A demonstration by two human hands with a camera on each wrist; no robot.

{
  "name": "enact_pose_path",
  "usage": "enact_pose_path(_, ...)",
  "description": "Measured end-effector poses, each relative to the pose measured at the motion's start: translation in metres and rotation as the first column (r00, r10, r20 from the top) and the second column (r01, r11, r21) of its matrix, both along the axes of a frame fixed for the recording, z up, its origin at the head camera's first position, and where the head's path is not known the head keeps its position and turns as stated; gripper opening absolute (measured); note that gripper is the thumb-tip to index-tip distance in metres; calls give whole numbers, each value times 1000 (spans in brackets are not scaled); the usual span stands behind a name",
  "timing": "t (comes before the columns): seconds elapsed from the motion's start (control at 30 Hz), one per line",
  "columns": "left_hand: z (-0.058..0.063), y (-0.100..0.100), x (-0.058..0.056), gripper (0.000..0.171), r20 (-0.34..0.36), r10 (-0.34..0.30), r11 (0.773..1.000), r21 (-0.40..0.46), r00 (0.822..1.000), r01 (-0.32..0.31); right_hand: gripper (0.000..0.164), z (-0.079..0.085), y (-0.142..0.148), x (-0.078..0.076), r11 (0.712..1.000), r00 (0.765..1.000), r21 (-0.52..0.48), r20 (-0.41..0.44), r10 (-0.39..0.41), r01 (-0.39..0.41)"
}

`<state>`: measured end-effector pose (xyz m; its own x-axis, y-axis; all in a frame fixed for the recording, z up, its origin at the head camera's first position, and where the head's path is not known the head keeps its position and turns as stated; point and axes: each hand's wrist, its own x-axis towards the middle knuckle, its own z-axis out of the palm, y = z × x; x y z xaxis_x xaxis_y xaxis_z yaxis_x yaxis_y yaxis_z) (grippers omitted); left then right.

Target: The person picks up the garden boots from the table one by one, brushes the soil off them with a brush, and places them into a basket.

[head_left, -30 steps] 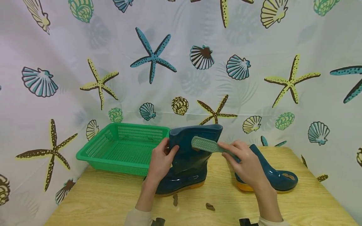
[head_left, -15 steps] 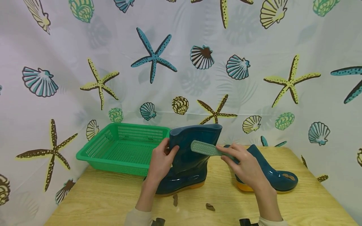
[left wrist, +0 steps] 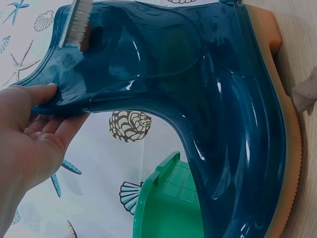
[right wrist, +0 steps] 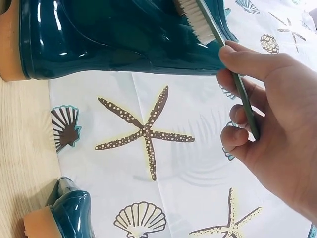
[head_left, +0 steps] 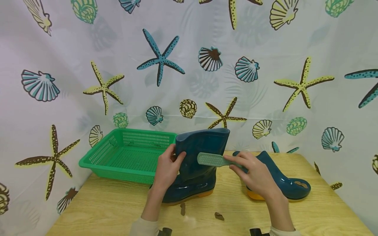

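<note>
A dark blue-green rubber boot with an orange sole stands upright on the wooden table. My left hand pinches its shaft near the top, thumb on the outside. In my right hand is a pale green scrubbing brush, gripped by its handle. Its white bristles face the shaft. In the left wrist view, a small brown lump shows on the shaft right at the bristles. The handle's end is partly covered by my fingers.
A second boot stands at the right, a brown patch on its toe. Two brown clumps, one left and one right, lie before the first boot. Behind it at the left is a green basket. A patterned curtain surrounds the table.
The brush in my right hand has moved down the shaft and slightly left, turning more level. The boot's top has tipped slightly left; my left hand keeps its hold.
</note>
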<state>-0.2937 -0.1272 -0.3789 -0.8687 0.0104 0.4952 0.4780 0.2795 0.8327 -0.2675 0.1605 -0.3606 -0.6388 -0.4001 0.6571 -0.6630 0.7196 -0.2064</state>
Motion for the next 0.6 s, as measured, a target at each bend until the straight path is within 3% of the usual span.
enact_pose_path(0.23,1,1,1,23,-8,9,1000,-17,1000,-10,42,3,1,0,998,997,-50,-70,-41,38)
enact_pose_path(0.6,3,2,3,24,5,3,1000,-9,1000,-3,37,4,0,2,998,999,-50,7,-45,45)
